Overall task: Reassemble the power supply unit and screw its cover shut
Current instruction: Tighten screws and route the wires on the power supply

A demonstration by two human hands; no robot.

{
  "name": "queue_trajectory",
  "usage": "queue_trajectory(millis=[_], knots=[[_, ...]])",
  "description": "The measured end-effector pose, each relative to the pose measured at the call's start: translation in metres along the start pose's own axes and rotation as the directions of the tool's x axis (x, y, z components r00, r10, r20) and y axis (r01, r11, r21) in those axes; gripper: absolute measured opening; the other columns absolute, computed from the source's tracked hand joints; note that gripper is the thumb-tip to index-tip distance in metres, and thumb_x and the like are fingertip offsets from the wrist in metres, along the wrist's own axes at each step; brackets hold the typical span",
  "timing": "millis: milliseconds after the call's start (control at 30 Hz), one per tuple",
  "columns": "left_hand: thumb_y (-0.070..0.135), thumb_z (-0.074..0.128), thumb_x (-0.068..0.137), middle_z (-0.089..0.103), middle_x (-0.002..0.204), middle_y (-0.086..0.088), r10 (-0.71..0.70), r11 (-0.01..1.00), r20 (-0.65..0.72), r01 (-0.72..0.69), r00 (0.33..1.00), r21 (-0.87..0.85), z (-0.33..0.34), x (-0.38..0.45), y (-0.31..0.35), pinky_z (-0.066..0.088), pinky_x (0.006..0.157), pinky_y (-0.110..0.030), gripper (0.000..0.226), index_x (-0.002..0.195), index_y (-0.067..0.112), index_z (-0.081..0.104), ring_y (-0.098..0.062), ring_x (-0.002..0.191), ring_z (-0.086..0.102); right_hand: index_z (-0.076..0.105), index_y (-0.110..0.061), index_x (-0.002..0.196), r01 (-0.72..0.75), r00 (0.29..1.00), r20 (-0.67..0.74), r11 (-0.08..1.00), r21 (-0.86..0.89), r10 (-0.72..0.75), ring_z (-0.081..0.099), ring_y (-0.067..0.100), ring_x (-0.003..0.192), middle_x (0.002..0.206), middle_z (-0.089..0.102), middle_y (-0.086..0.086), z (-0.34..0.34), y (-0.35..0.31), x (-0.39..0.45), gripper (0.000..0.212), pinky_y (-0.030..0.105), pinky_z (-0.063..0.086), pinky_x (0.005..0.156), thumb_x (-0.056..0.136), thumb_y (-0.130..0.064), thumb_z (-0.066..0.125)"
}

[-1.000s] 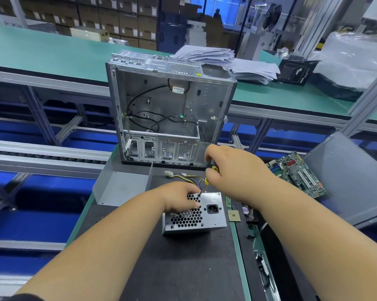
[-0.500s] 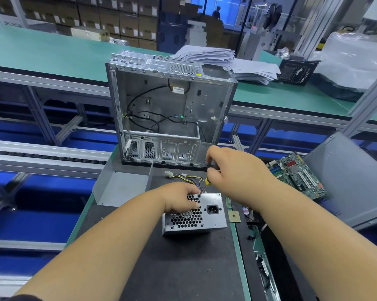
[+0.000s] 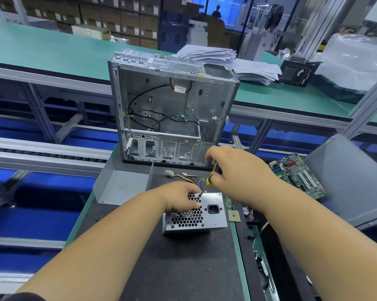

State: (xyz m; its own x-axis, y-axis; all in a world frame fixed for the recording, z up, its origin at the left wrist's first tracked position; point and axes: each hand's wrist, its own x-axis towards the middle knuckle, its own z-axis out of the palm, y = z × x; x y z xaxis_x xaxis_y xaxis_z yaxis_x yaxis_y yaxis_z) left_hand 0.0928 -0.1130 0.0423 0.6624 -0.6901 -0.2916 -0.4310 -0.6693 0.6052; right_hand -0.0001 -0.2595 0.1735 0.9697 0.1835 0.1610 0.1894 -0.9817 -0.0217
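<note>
Head view, screwdriver (image 3: 213,175) handle tilted more upright

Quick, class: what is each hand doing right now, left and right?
Left hand: fingers curled over the power supply unit, gripping it steady.
Right hand: closed on the screwdriver, tip at the unit's top edge.

The power supply (image 3: 195,213) is bare grey metal, its near face punched in a honeycomb of holes, with a black socket (image 3: 213,209). The screwdriver (image 3: 212,174) is yellow and black. The mat (image 3: 172,261) is black with a green edge; the circuit board (image 3: 298,174) at right is green.
</note>
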Motion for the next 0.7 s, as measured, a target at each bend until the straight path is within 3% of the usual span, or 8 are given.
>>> queue_trajectory(millis=[133,200,267,333,433,467,567,700], knots=[[0.040,0.063,0.089,0.059,0.095,0.011,0.016,1.000,0.000,-0.016,1.000,0.021,0.0009,0.0001,0.0003,0.047,0.085,-0.029,0.010,0.088,0.040,0.053,-0.015,0.091,0.056,0.048,-0.028,0.114,-0.015,0.999,-0.035,0.986,-0.165,0.009,0.052,0.020,0.069,0.072,0.053,-0.008,0.0038,-0.0009,0.0012,0.028,0.029,0.032,0.049,0.097,-0.050,0.045],[0.040,0.063,0.089,0.061,0.101,0.012,0.014,1.000,0.002,-0.014,1.000,0.015,0.0005,-0.0004,0.0007,0.047,0.086,-0.028,0.009,0.096,0.040,0.057,-0.014,0.095,0.057,0.054,-0.027,0.100,-0.070,0.997,-0.033,0.963,-0.262,0.063,0.047,0.017,0.063,0.063,0.045,-0.009,0.0060,0.0001,0.0026,0.035,0.026,0.024,0.046,0.098,-0.057,0.036],[0.040,0.063,0.089,0.062,0.113,0.013,0.011,1.000,0.010,-0.011,1.000,0.002,-0.0006,-0.0013,0.0018,0.047,0.093,-0.030,0.021,0.111,0.038,0.061,-0.013,0.104,0.058,0.054,-0.027,0.094,-0.098,0.995,-0.034,0.960,-0.264,0.093,0.048,0.016,0.062,0.065,0.049,-0.009,0.0082,0.0012,0.0028,0.039,0.026,0.023,0.046,0.099,-0.057,0.031],[0.038,0.063,0.089,0.062,0.116,0.012,0.021,1.000,0.011,-0.021,1.000,0.001,-0.0015,-0.0009,0.0017,0.046,0.097,-0.031,0.026,0.115,0.035,0.061,-0.013,0.107,0.057,0.054,-0.027,0.102,-0.097,0.995,-0.019,0.983,-0.153,0.095,0.053,0.018,0.070,0.079,0.057,-0.008,0.0085,0.0026,0.0014,0.029,0.027,0.029,0.049,0.098,-0.048,0.034],[0.036,0.064,0.090,0.058,0.094,0.014,0.016,1.000,-0.007,-0.016,1.000,0.022,-0.0003,0.0022,-0.0002,0.046,0.088,-0.028,0.008,0.090,0.037,0.056,-0.013,0.092,0.054,0.048,-0.027,0.120,-0.017,1.000,-0.012,1.000,0.000,0.017,0.056,0.021,0.085,0.103,0.058,-0.006,0.0054,0.0013,-0.0018,0.030,0.033,0.044,0.063,0.091,-0.032,0.044],[0.036,0.064,0.090,0.053,0.085,0.017,0.014,1.000,-0.009,-0.014,1.000,0.022,-0.0003,0.0030,-0.0001,0.045,0.082,-0.027,0.017,0.080,0.038,0.051,-0.012,0.085,0.052,0.046,-0.027,0.124,0.007,1.000,-0.021,1.000,-0.007,-0.007,0.057,0.022,0.087,0.106,0.058,-0.006,0.0046,0.0008,-0.0026,0.033,0.034,0.047,0.066,0.091,-0.031,0.046],[0.037,0.063,0.090,0.047,0.079,0.019,0.004,1.000,-0.010,-0.004,1.000,0.010,-0.0007,0.0039,-0.0001,0.038,0.074,-0.024,0.026,0.074,0.040,0.044,-0.010,0.078,0.049,0.042,-0.028,0.125,0.031,0.998,-0.054,0.995,-0.098,-0.036,0.060,0.021,0.081,0.102,0.064,-0.007,0.0051,0.0011,-0.0030,0.031,0.031,0.045,0.058,0.096,-0.039,0.045],[0.036,0.063,0.091,0.054,0.089,0.018,0.022,1.000,0.000,-0.022,1.000,0.022,-0.0008,0.0035,-0.0008,0.038,0.078,-0.024,0.014,0.085,0.040,0.051,-0.011,0.089,0.052,0.052,-0.027,0.105,-0.044,0.999,-0.037,0.975,-0.217,0.037,0.053,0.019,0.067,0.072,0.054,-0.008,0.0079,0.0035,0.0003,0.033,0.027,0.026,0.047,0.098,-0.057,0.037]])
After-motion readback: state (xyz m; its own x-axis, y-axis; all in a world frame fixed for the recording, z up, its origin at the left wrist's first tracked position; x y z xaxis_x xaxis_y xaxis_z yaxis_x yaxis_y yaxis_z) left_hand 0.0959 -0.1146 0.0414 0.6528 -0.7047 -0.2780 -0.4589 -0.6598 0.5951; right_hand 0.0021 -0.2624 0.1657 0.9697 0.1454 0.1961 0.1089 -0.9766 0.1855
